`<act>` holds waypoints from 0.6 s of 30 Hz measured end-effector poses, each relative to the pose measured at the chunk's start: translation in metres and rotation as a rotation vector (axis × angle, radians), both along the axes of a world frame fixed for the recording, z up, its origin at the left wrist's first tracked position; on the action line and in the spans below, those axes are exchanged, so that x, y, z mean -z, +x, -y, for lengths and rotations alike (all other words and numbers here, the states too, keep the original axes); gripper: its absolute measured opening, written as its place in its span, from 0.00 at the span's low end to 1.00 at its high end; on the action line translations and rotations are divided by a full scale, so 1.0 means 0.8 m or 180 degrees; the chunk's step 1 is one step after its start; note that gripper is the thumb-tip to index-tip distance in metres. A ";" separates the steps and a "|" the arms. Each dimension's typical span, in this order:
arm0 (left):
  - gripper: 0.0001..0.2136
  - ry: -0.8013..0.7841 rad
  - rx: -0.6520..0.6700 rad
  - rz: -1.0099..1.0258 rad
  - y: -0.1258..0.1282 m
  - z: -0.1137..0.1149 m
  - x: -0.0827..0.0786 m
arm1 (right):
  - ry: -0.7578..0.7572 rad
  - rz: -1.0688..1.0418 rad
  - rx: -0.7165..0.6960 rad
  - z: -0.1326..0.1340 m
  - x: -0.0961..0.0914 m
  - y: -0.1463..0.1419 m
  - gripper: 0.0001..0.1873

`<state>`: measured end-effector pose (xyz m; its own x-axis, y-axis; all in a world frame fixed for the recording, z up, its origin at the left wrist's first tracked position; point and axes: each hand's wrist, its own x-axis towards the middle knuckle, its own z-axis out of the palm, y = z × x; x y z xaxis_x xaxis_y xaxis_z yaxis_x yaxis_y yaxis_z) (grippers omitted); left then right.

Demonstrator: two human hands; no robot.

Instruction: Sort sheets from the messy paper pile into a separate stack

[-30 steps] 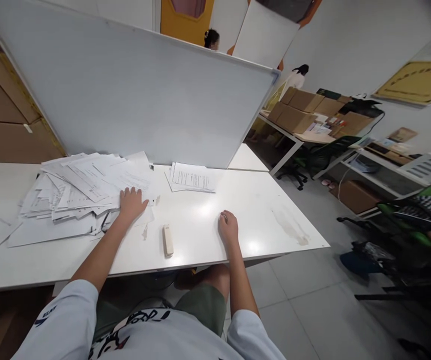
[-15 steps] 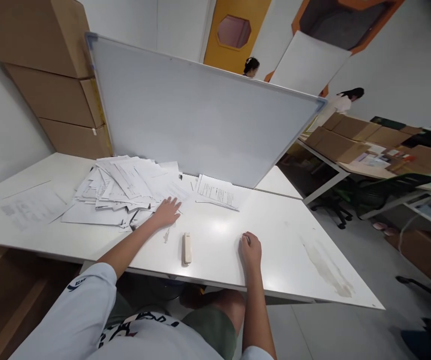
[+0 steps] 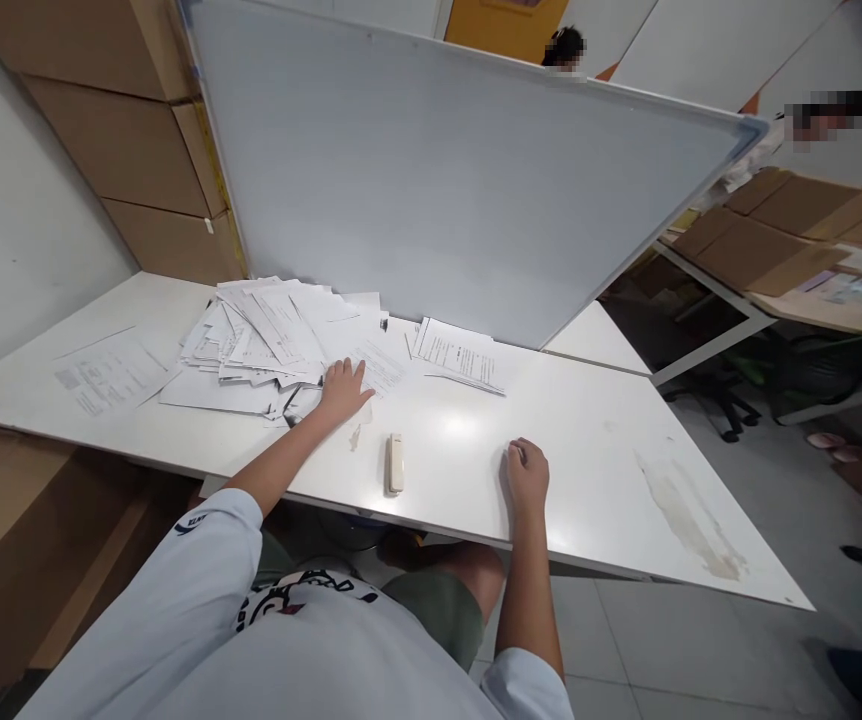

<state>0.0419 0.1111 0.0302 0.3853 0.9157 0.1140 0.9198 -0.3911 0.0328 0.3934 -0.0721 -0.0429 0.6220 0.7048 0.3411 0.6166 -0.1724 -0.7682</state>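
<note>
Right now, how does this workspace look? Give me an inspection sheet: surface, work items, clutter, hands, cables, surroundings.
Surface: white table, with a brownish smear toward its right end.
Work items: untidy paper pile at left; smaller paper stack to its right, near the back; cream stapler-like item near the front edge, untouched.
Clutter: printed sheet left of the pile.
Hands: left hand palm down at the pile's right edge; right hand curled on the table, whether around anything cannot be told.
Cables: nothing seen on the table.
Surroundings: whiteboard along the table's back; stacked cardboard boxes at left; more boxes on another table at right.
</note>
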 end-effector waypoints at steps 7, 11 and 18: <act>0.28 -0.0070 0.0135 -0.0101 -0.007 -0.027 -0.019 | -0.0019 -0.0047 0.0017 0.003 -0.007 -0.004 0.17; 0.29 -0.0291 0.0367 -0.0316 -0.012 -0.032 -0.032 | -0.0020 -0.0044 0.0024 0.004 -0.011 -0.006 0.16; 0.27 -0.0659 0.0741 -0.0789 -0.013 -0.042 -0.053 | 0.0022 0.0098 0.0026 0.004 -0.005 0.000 0.15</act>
